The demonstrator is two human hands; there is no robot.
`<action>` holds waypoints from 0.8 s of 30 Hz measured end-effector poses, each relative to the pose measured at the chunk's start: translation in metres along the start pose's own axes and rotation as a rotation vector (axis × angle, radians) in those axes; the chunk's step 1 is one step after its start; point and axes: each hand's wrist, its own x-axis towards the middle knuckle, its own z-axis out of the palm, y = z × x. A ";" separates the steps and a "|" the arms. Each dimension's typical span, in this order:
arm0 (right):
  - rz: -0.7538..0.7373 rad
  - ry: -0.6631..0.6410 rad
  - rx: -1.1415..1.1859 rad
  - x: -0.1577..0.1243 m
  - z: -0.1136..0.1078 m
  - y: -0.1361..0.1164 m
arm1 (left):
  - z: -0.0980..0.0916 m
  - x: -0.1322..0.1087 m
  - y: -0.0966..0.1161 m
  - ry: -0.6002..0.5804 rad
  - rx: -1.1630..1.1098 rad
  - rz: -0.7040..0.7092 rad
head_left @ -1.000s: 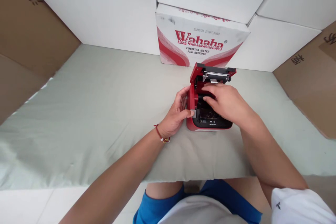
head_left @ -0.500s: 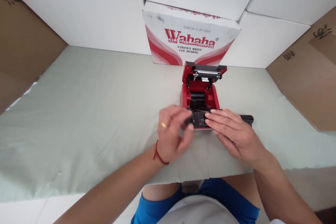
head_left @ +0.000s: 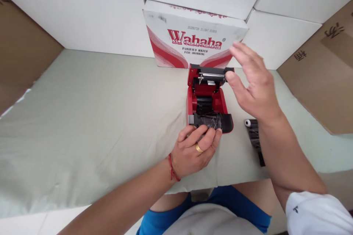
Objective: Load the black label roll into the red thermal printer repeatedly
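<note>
Red device: sits toward the far middle of the bench [head_left: 96, 117], the open red device [head_left: 189, 102] standing with its lid [head_left: 212, 70] tipped up at the back and its front edge toward the person.
Inside: a black roll [head_left: 204, 101] lies across the rear of the red well.
Dark film: a crinkled, shiny dark film [head_left: 211, 120] spreads over the front, between a grey tab [head_left: 191, 119] and the black front panel [head_left: 227, 123].
Left hand: the left hand [head_left: 195, 150] was blurred above the front half a second ago; its fingers, now close together, touch the film at the front edge. Whether they pinch it or only press it, I cannot tell.
Right hand: the right hand [head_left: 252, 84] has left the front and is raised beside the lid, fingers wide and holding nothing. Its thumb overlaps the lid's corner in view; contact is unclear.
What this means: the left hand alone appears to tend the film, leaving the right free of it.
Loose roll: a dark loose roll [head_left: 253, 134] with a white-cored end, now plainly visible, lies right of the device, partly behind the right forearm.
Backdrop: a Wahaha carton [head_left: 195, 40] stands just behind the lid, with brown cardboard [head_left: 317, 66] farther right.
</note>
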 end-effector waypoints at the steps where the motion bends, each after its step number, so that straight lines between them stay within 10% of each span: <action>1: -0.006 -0.046 0.004 0.006 0.006 0.004 | 0.001 0.000 0.001 0.001 0.006 -0.001; 14: -0.016 -0.140 0.012 -0.078 0.007 -0.036 | -0.001 -0.004 0.000 -0.049 0.012 -0.001; 24: -0.066 -0.117 -0.131 -0.086 0.013 -0.047 | 0.000 -0.003 0.002 -0.034 -0.006 -0.018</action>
